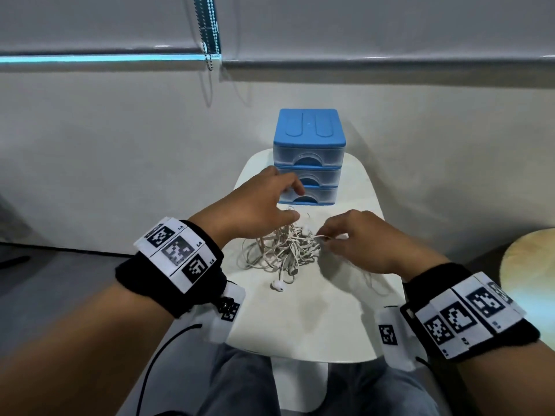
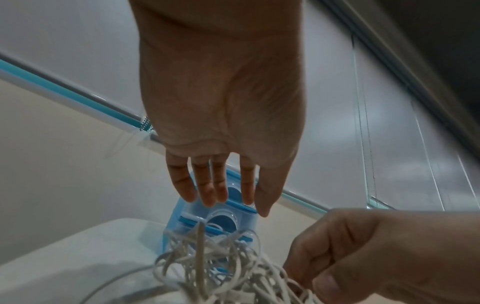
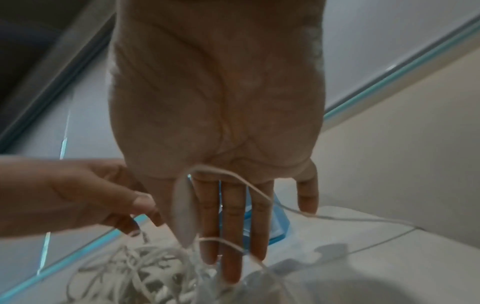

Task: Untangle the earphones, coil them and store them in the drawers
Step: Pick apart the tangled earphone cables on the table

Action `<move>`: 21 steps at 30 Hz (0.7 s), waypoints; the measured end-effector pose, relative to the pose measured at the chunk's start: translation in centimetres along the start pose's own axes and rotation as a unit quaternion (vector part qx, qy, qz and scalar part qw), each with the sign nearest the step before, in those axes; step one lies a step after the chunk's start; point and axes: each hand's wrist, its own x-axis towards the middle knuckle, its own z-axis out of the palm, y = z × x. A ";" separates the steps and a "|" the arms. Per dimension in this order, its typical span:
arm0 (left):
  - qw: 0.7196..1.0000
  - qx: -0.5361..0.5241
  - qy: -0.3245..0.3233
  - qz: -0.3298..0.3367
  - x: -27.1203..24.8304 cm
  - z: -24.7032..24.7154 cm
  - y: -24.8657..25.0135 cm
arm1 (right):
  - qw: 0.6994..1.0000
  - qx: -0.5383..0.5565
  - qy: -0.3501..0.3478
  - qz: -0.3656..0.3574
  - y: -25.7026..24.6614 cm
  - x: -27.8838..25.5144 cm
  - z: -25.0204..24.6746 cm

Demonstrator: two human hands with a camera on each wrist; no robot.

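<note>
A tangle of white earphones (image 1: 282,250) lies in the middle of the small white table (image 1: 300,319), with one earbud (image 1: 277,285) trailing toward me. Behind it stands a blue three-drawer unit (image 1: 309,130), all drawers closed. My left hand (image 1: 285,205) hovers over the pile's far left with fingers straight and nothing in them, as the left wrist view shows (image 2: 233,197). My right hand (image 1: 327,235) pinches a cable at the pile's right edge. In the right wrist view a strand crosses the right hand (image 3: 228,236) above the tangle (image 3: 135,271).
The table is narrow, with a wall close behind the drawers. A round wooden top (image 1: 528,265) stands to the right. A bead chain (image 1: 207,31) hangs from the blind above. My knees are under the table's near edge.
</note>
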 end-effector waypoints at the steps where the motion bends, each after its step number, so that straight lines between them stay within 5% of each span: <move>1: 1.000 0.004 0.003 0.002 -0.1 -0.2 0.1 | 1.000 0.000 0.002 0.000 0.1 0.2 0.2; 4: 0.999 0.019 -0.006 -0.034 -0.4 -0.6 -0.1 | 1.000 0.008 0.016 -0.012 0.0 0.6 0.4; 9: 0.978 0.108 -0.144 -0.106 -1.2 -0.8 0.1 | 0.998 0.020 0.054 -0.034 -0.7 0.6 0.0; 21: 0.974 0.068 -0.176 -0.125 -1.3 0.6 0.6 | 0.988 0.091 0.120 -0.016 -1.9 1.4 0.4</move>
